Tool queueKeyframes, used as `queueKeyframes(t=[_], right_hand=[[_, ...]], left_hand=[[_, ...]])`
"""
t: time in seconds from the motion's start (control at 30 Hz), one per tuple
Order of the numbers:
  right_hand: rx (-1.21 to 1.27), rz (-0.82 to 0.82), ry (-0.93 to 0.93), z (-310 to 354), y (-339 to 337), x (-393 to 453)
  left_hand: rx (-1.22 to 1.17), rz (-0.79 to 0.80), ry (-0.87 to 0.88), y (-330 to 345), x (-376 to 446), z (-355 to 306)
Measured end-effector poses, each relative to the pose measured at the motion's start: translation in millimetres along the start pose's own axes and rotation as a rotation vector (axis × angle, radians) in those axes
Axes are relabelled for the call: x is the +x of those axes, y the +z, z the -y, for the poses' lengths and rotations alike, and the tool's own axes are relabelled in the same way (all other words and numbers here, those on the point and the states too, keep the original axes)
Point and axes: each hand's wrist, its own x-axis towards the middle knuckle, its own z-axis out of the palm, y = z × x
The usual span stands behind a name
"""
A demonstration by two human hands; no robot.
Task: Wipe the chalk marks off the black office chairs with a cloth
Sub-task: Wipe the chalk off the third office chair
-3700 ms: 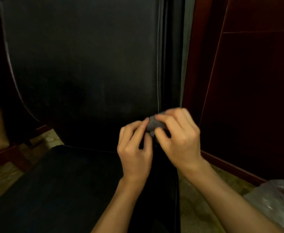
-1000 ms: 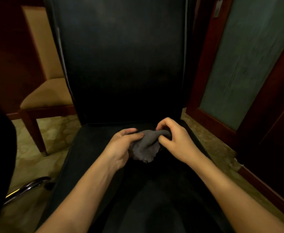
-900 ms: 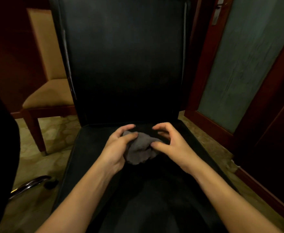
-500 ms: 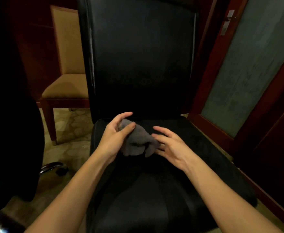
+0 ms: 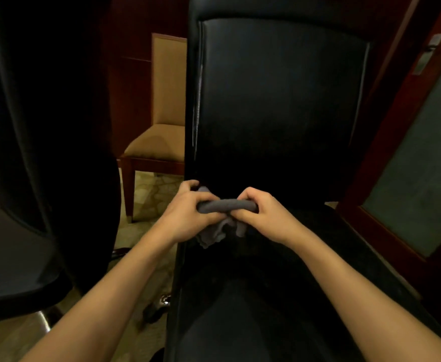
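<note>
Nearest, two bare forearms reach in from 6 o'clock over the seat of the black office chair (image 5: 279, 296). Just beyond them the left hand (image 5: 188, 214) and the right hand (image 5: 262, 214) meet over the back of the seat, each with its fingers curled tight round one end of the grey cloth (image 5: 226, 205). The cloth is rolled into a short bar between the two fists, and a loose ruffled flap hangs below it toward the seat. Neither hand is open at all; both hold the cloth and nothing else.

Behind the hands rises the chair's glossy backrest, at 12 o'clock. No chalk marks can be made out on it in this dim light, so how much wiping remains is hard to judge.

What could go wrong: a cloth bunched this tight offers only a narrow ridge, so a pass may smear chalk or miss marks that the gloom hides. The chair probably rolls or swivels, so a hard push could send it away.

Count: two hands, one cloth, two black office chairs, the second chair (image 5: 44, 126) looming at 9 o'clock. Farther off at 11 o'clock stands one tan chair (image 5: 162, 137), and at 2 o'clock one door (image 5: 423, 152).
</note>
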Motion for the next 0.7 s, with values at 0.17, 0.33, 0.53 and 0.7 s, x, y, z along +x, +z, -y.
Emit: queueKeyframes(t=[0.17, 0.33, 0.53, 0.7], right_hand=[[0.003, 0.139, -0.039, -0.2, -16.4, 21.2], [0.075, 0.105, -0.021, -5.5, -18.7, 34.3], [0.367, -0.073, 0.054, -20.9, 10.2, 47.4], [0.429, -0.24, 0.072, -22.8, 23.3, 66.9]], left_hand=[[0.124, 0.128, 0.118, -23.4, 11.0, 5.8], [0.029, 0.044, 0.231, -29.9, 22.0, 21.4], [-0.754, 0.008, -0.069, -10.5, 49.6, 35.0], [-1.163, -0.033, -0.225, 10.2, 52.2, 44.5]])
